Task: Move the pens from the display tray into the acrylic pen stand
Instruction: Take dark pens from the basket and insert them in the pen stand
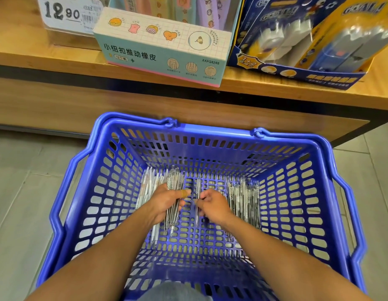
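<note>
both hands are down in the blue basket (97, 213) on the floor. the left hand (165, 205) has its grip curled round a bundle of pens (174, 192); the right hand (212, 205) pinches a single pen (198, 200) between the two loose heaps. this looks like the gathering step. no acrylic stand shows here, so next the single pen should join the bundle, then get carried to wherever the stand is.
</note>
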Action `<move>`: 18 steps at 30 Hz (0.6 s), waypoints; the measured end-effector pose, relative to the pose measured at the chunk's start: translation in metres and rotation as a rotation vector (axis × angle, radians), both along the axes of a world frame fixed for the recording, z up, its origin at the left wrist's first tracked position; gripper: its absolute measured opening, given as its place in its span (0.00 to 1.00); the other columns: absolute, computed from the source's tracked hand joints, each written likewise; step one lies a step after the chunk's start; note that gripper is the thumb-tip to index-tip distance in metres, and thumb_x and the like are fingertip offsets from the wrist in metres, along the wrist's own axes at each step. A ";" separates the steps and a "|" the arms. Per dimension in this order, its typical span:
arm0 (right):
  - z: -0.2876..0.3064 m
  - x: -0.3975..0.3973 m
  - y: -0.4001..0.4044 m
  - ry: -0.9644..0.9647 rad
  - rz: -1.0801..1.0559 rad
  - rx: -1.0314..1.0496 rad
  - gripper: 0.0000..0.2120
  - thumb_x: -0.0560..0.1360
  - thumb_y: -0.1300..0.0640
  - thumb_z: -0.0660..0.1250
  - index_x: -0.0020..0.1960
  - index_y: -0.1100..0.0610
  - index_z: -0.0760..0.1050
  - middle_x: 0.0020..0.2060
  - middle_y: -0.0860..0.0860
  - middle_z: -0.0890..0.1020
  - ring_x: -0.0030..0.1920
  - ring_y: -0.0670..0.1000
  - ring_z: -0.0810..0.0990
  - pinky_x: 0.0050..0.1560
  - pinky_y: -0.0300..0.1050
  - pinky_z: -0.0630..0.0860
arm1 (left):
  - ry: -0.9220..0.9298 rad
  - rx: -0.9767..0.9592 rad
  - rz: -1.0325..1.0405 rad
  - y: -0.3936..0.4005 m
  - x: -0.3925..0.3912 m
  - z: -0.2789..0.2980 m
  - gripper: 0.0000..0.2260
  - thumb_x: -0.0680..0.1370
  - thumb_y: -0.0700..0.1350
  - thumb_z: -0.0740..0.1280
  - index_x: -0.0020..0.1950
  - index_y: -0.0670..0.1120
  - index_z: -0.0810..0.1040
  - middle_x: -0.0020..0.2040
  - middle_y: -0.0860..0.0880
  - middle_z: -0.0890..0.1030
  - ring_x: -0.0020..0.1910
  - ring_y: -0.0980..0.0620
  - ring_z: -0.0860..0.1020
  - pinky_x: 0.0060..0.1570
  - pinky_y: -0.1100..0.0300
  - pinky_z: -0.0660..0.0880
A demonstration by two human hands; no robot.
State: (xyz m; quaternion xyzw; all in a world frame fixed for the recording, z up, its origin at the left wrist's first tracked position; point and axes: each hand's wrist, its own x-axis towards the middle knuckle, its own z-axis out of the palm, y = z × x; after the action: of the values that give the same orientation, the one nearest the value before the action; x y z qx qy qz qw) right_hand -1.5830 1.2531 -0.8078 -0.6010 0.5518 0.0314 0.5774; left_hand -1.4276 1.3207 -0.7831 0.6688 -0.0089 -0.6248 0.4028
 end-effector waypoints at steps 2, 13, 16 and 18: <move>0.009 0.008 0.001 -0.145 -0.021 0.072 0.05 0.76 0.56 0.70 0.50 0.55 0.76 0.40 0.51 0.84 0.33 0.45 0.82 0.37 0.38 0.77 | -0.006 -0.043 0.014 0.000 -0.001 0.001 0.53 0.69 0.44 0.79 0.80 0.42 0.43 0.53 0.39 0.82 0.40 0.50 0.81 0.41 0.55 0.79; 0.016 0.000 -0.002 0.058 0.029 -0.115 0.03 0.77 0.57 0.68 0.46 0.56 0.77 0.40 0.49 0.83 0.38 0.48 0.82 0.47 0.46 0.82 | 0.014 -0.003 0.049 0.000 0.002 0.005 0.43 0.75 0.34 0.72 0.79 0.42 0.45 0.32 0.43 0.79 0.29 0.49 0.75 0.28 0.56 0.74; 0.010 -0.023 -0.011 0.406 0.148 -0.356 0.07 0.78 0.59 0.66 0.54 0.61 0.74 0.42 0.52 0.81 0.40 0.51 0.80 0.36 0.43 0.79 | -0.002 0.007 0.036 0.002 0.005 0.002 0.43 0.75 0.33 0.71 0.80 0.42 0.44 0.33 0.43 0.79 0.30 0.48 0.75 0.29 0.55 0.75; 0.008 -0.031 -0.011 0.542 0.271 -0.363 0.09 0.78 0.59 0.66 0.56 0.62 0.74 0.40 0.52 0.78 0.38 0.51 0.78 0.31 0.41 0.73 | -0.021 0.027 0.018 0.002 0.005 -0.001 0.44 0.75 0.33 0.71 0.80 0.43 0.43 0.35 0.41 0.80 0.31 0.48 0.76 0.31 0.55 0.75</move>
State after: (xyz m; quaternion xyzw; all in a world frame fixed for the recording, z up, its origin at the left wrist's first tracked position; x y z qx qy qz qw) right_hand -1.6144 1.2425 -0.7998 -0.7315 0.5968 0.1674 0.2841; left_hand -1.4222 1.3226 -0.7840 0.6807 0.0015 -0.6141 0.3994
